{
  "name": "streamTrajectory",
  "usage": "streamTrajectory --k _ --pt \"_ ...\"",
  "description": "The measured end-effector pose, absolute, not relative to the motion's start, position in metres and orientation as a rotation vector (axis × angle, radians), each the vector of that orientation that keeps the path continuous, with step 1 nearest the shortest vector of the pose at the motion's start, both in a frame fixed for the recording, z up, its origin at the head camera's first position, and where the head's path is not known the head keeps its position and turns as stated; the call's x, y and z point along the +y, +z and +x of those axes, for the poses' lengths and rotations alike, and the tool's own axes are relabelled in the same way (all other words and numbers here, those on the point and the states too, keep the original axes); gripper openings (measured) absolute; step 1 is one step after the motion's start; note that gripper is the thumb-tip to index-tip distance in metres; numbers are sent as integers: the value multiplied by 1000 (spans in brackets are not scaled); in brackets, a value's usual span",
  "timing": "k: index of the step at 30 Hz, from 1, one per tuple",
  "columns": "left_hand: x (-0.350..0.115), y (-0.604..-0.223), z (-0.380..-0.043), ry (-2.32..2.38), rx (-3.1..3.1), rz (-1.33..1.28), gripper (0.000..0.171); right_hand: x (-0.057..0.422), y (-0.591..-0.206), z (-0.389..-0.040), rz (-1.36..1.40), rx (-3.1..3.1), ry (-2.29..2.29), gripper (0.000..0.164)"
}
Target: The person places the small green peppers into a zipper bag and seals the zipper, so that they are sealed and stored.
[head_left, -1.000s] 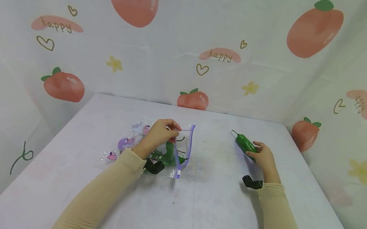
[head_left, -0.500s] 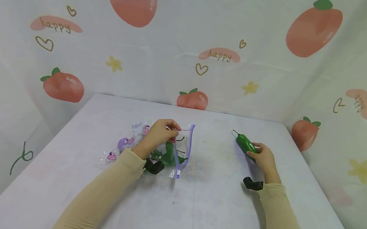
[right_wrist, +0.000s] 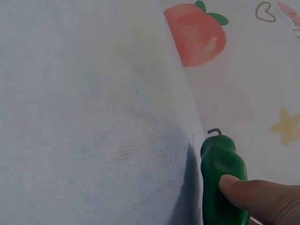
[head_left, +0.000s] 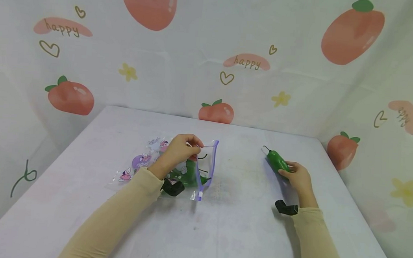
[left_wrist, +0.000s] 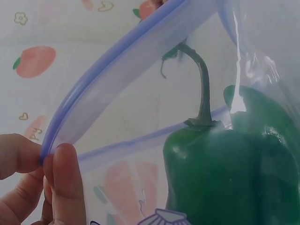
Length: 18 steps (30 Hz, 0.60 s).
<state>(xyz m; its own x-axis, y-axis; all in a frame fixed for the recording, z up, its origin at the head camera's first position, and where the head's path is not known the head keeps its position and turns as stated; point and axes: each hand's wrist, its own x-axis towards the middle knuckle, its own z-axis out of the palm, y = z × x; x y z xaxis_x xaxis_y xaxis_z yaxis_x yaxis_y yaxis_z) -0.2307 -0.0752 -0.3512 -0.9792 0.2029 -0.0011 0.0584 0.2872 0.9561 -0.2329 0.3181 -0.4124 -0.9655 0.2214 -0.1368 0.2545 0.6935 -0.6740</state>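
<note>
A clear zip bag (head_left: 141, 162) with a purple edge and cartoon print lies left of centre, its mouth facing right and parted. Several green peppers (head_left: 188, 174) are inside it, stems toward the mouth; one pepper (left_wrist: 206, 173) shows large in the left wrist view. My left hand (head_left: 178, 149) pinches the purple rim between thumb and fingers. On the right, my right hand (head_left: 298, 180) grips the lower end of another green pepper (head_left: 276, 160), whose curved stem points away to the left. In the right wrist view the thumb (right_wrist: 253, 192) presses on this pepper's side.
The table wears a white cloth (head_left: 228, 233). Behind and beside it hangs a white curtain (head_left: 189, 65) printed with peaches and "happy". A black wrist mount (head_left: 173, 187) sits on the left wrist, another black mount (head_left: 286, 207) on the right.
My right hand and the pepper in it have shifted very slightly to the right. The left hand keeps its pinch on the bag's rim, and the bag has barely moved.
</note>
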Motion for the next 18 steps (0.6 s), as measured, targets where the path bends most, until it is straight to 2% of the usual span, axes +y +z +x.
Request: streamTrajectory --k 8,18 --pt "-77 -352 -231 1786 2425 250 13 313 -407 -231 412 2852 -1162 62" --pt "-77 -352 -231 1783 2425 268 14 305 -396 -228 301 2960 -1180 60"
